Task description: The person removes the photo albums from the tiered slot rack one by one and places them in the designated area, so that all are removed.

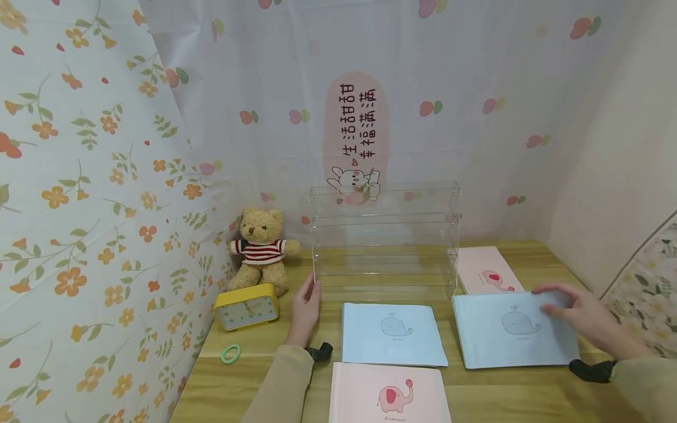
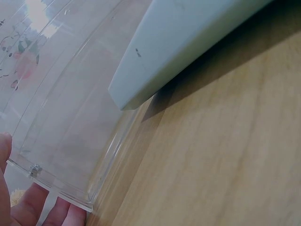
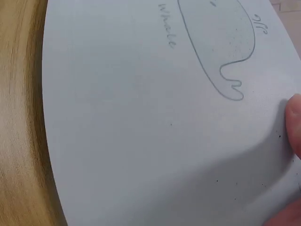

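My left hand (image 1: 305,308) grips the lower left side of a clear acrylic tiered rack (image 1: 386,264). In the left wrist view, its side panel (image 2: 51,186) passes between thumb and fingers. At the right, my right hand (image 1: 579,314) holds a light-blue book (image 1: 492,335) with a whale on its cover by the upper right edge. The thumb (image 3: 294,122) lies on that cover in the right wrist view. A second light-blue whale book (image 1: 365,335) rests flat before the rack; below it lies a pink elephant book (image 1: 357,393).
Another pink elephant book (image 1: 481,261) lies behind the held one, partly covered by it. To the left, a teddy bear (image 1: 261,247) sits behind a yellow clock (image 1: 245,306), with a green ring (image 1: 230,361) in front. Patterned curtains (image 1: 106,176) close in the wooden table.
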`<action>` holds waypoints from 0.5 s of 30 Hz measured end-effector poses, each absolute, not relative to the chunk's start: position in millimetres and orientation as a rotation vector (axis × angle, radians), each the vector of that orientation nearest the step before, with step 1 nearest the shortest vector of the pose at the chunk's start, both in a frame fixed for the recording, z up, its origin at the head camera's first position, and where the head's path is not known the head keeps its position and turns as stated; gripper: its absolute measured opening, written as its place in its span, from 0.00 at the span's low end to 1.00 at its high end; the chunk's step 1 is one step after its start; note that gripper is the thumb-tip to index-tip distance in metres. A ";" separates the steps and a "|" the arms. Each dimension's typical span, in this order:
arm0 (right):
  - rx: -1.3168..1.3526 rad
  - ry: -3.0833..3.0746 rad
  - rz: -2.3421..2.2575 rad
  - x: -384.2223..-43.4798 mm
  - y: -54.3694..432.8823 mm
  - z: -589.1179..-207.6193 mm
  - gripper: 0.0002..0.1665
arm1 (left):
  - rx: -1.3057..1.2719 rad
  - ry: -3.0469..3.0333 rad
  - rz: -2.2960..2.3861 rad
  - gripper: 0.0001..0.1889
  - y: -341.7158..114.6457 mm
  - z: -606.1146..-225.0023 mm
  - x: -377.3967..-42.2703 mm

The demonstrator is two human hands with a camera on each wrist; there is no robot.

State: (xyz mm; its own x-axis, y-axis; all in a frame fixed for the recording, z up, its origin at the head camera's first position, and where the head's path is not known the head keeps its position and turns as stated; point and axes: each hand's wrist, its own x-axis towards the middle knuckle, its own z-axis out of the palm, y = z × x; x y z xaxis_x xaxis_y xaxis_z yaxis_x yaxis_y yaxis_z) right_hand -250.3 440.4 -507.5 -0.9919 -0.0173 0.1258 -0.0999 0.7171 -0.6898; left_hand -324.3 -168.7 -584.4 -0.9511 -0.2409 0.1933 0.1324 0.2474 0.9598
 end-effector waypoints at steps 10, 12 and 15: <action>0.076 -2.841 1.164 -255.0 444.6 -530.7 0.26 | 0.095 -2.207 -1.777 0.26 -168.2 -582.8 -319.8; 0.089 -2.840 1.172 -255.8 443.2 -533.4 0.25 | 0.095 -2.205 -1.772 0.26 -168.2 -583.4 -320.7; 0.086 -2.852 1.178 -258.0 439.9 -536.0 0.24 | 0.087 -2.202 -1.774 0.26 -168.2 -582.7 -322.1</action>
State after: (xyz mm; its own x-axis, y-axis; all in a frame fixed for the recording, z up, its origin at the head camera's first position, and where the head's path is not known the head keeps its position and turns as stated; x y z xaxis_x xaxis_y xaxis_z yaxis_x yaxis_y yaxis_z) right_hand -258.0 439.9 -536.0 -0.9969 -0.0306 0.0720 -0.0725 0.7076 -0.7029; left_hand -322.1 -168.2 -582.7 -0.9497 -0.2394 0.2020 0.1465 0.2305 0.9620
